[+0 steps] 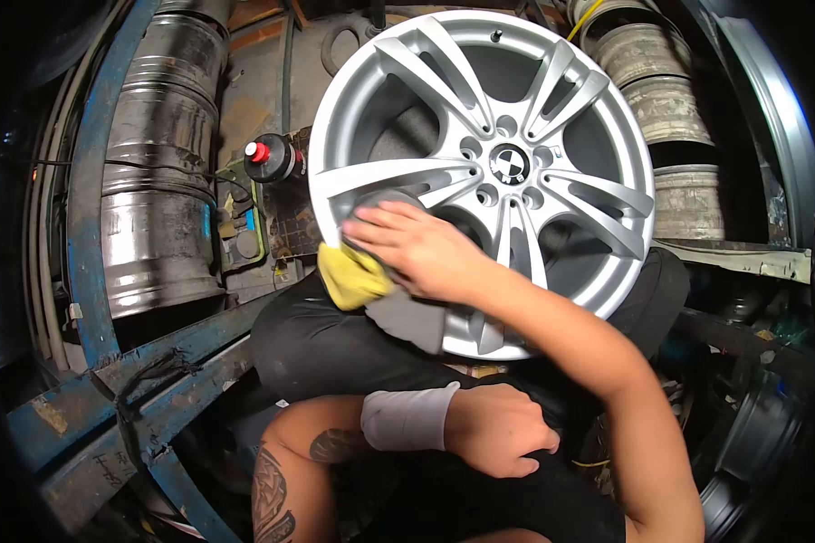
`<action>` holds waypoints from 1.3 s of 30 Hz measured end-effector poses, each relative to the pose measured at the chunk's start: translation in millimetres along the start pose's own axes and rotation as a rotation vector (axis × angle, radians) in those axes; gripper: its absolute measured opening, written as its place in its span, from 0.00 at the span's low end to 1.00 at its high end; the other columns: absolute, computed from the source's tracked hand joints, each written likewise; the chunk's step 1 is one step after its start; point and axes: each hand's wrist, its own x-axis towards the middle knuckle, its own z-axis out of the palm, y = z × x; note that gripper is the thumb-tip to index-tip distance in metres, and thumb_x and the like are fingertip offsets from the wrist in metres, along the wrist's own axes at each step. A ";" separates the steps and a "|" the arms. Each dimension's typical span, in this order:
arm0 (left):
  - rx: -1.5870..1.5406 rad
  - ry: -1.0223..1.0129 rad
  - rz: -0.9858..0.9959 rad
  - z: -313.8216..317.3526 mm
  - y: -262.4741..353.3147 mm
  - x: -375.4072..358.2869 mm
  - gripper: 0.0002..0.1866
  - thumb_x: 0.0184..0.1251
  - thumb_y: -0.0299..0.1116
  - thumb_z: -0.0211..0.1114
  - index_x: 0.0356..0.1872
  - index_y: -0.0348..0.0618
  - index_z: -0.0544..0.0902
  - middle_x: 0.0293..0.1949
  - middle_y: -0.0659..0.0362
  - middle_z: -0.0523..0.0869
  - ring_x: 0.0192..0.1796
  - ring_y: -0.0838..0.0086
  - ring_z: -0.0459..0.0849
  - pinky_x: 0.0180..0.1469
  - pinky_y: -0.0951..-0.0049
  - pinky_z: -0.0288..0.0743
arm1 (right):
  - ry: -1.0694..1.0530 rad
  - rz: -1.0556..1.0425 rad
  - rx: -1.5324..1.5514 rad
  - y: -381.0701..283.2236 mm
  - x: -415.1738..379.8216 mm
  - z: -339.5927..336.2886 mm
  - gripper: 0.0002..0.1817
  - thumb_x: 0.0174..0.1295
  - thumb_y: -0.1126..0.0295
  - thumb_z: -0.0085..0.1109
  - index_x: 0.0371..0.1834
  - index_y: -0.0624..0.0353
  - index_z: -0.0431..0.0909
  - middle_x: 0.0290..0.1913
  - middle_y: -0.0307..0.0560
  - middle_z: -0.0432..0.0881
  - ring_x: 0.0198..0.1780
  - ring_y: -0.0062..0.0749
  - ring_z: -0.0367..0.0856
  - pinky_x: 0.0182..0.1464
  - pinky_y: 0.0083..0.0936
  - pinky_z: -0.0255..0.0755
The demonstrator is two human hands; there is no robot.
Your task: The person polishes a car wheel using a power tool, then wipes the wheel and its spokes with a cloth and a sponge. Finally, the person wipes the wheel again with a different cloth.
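A silver five-spoke wheel [509,165] with a round centre badge leans across the person's dark-trousered legs. On its lower-left spokes, my right hand [417,249] presses a dark grey cloth [407,317]; its fingers are blurred and lie over the cloth. A yellow cloth [353,276] sticks out beside that hand, against the rim. My left hand [503,433], with a white wrap [409,419] at the wrist, is curled into a loose fist below the wheel. Nothing shows in it, and it does not touch the wheel.
A dark bottle with a red cap [268,157] stands left of the wheel. Stacked metal rims line the left [158,154] and right [656,100] sides. A blue metal frame [95,181] runs down the left. More wheels [761,425] are at the lower right.
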 end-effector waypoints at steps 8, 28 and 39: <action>0.035 0.041 -0.039 -7.8 14.9 -6.7 0.16 0.68 0.39 0.67 0.48 0.37 0.83 0.31 0.47 0.89 0.37 0.47 0.88 0.41 0.49 0.81 | -0.059 0.439 -0.288 21.5 -53.6 -44.4 0.37 0.60 0.73 0.58 0.75 0.76 0.68 0.80 0.64 0.69 0.82 0.56 0.64 0.85 0.45 0.54; 0.023 0.051 -0.064 -11.0 18.5 -14.6 0.14 0.68 0.38 0.67 0.42 0.35 0.82 0.29 0.46 0.88 0.35 0.44 0.88 0.39 0.49 0.81 | -0.245 0.472 -0.338 63.5 40.3 -48.3 0.09 0.60 0.74 0.62 0.43 0.56 0.82 0.36 0.55 0.90 0.43 0.53 0.91 0.43 0.49 0.84; 0.060 0.009 -0.043 -2.4 14.5 -4.7 0.16 0.69 0.38 0.66 0.47 0.36 0.84 0.30 0.46 0.89 0.37 0.44 0.88 0.41 0.48 0.81 | -0.311 0.354 -0.444 -1.1 107.2 -21.7 0.07 0.53 0.72 0.68 0.35 0.59 0.90 0.32 0.51 0.91 0.37 0.45 0.94 0.39 0.37 0.87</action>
